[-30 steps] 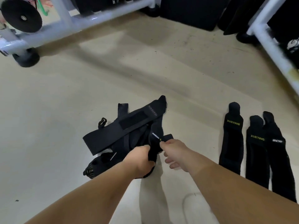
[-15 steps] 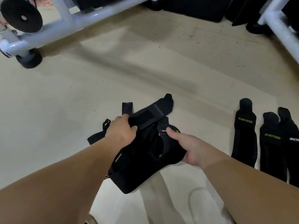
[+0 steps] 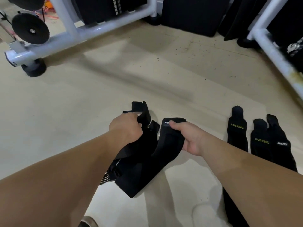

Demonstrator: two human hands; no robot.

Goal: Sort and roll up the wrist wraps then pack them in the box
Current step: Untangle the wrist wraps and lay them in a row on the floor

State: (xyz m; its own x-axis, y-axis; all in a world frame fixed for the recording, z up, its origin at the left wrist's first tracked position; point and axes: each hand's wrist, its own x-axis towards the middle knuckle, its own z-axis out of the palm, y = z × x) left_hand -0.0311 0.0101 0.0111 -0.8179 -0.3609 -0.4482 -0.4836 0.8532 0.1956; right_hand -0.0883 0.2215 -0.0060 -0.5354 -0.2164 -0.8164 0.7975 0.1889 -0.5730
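Black stretch-fabric wrist wraps, tangled bunch, held up over beige floor, mid-floor on the person's side; can't tell if its low end touches down. L hand clenched round straps at the bunch's top. R hand grasps one wide black wrap w/ white label, thumb pressed on the label end. Reads as the sorting step: parting that one from the rest.

Risks (judgement only):
- Straps cross and loop thru each other. A hard tug could tighten the knot instead of freeing the wrap.
- If the L grip slackens, the whole bunch goes w/ the pull and drops in a heap.
- The freed wrap could land on the laid-out row and mix up the sorts.

Around:
- Three flat black wraps lie lengthwise on the floor to the right. The two rightmost touch. R forearm hides their near ends.
- White tube frame w/ black round disc stands at the far-left floor edge.
- Second white tube runs along the far-right edge.
- No box in view.
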